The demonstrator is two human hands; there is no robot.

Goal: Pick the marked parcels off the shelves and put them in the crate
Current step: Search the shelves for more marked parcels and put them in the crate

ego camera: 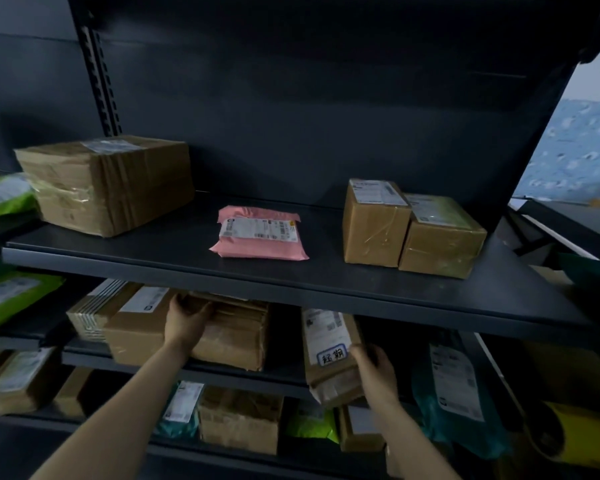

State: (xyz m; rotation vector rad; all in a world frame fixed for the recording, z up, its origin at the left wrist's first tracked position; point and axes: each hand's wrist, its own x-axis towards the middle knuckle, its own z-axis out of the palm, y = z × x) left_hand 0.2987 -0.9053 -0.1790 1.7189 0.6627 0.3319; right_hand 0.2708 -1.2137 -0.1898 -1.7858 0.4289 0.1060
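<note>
Dark shelving [326, 294] — marked parcel [328, 355] tilted, edge in right hand [376, 374] grip.

- Top shelf [174, 245]: big carton [108, 183] at left, pink mailer [258, 237] flat in the middle, tall small box [374, 223] touching a squat box [442, 237] at right.
- Middle shelf [284, 379]: white-labelled carton [136, 327] hard against taped carton [236, 337]; hand-marked parcel [329, 355] tilted over the front edge.
- Bottom shelf [243, 460]: teal bag [174, 431] beside a brown carton [239, 420].
</note>
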